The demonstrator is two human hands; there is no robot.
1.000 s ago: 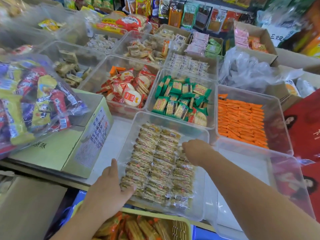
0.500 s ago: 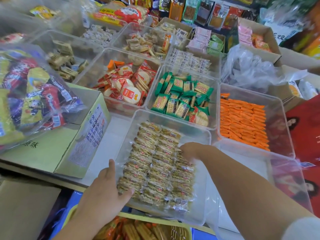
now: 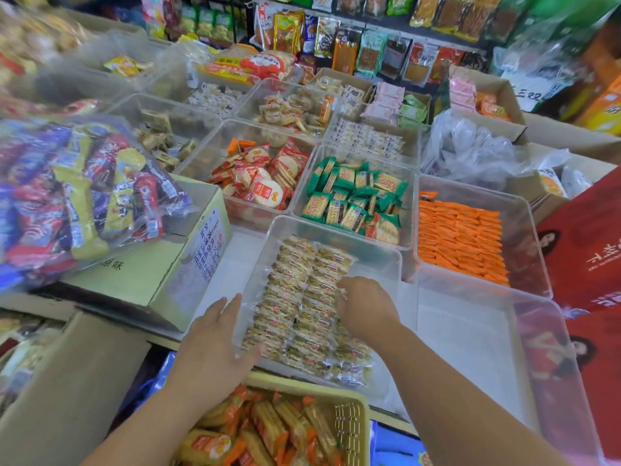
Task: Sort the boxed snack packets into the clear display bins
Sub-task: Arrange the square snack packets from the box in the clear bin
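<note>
Head view: the left hand (image 3: 215,344) rests along the left wall of the nearest clear bin (image 3: 366,264), fingers straight and together, thumb spread toward the bin's near corner. The right hand (image 3: 366,307) is inside the same bin, knuckles up, fingers curled down onto the beige snack packets (image 3: 292,297). Whether it pinches a packet cannot be told, as the fingertips are hidden. The packets lie in close rows along the bin's left and middle, in clear wrap.

Adjacent bins:
- green packets (image 3: 353,196), directly behind;
- red-and-white cracker packets (image 3: 265,183), behind and to the left;
- orange packets (image 3: 460,237), behind and to the right.

A yellow basket (image 3: 349,418) holding orange-trimmed packets (image 3: 268,425) sits below the bin, between the forearms. A cardboard box (image 3: 161,274) stands to the left and carries a clear bag of mixed packets (image 3: 77,196) on top.
</note>
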